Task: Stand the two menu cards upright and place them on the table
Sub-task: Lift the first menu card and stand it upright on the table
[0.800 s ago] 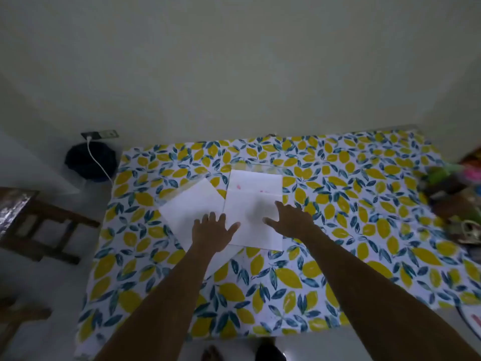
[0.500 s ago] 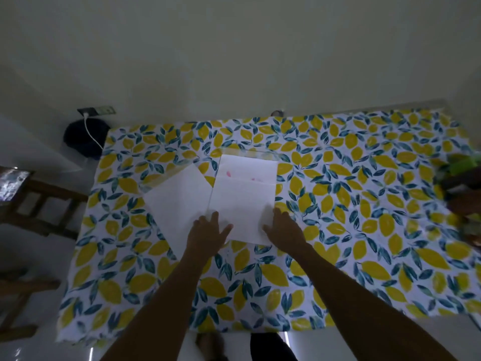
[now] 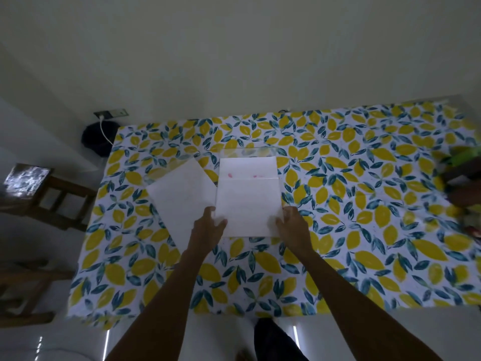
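Two white menu cards in clear holders lie flat on the lemon-print tablecloth (image 3: 338,230). The left menu card (image 3: 179,196) is turned at an angle, and its near corner is hidden under my left wrist. The right menu card (image 3: 248,201) lies square to me, with small red marks near its top. My left hand (image 3: 208,227) holds the right card's near left corner, thumb on top. My right hand (image 3: 292,226) holds its near right corner, fingers along the side edge.
A wall runs right behind the table. A wooden chair (image 3: 52,199) stands to the left, and a dark bag (image 3: 97,140) sits below a wall socket with a white cable. Green and dark items (image 3: 466,175) crowd the table's right edge.
Both hands have drawn back from lying flat on the cards to the near corners of the right card. My left hand has left the left card. My head has moved back.
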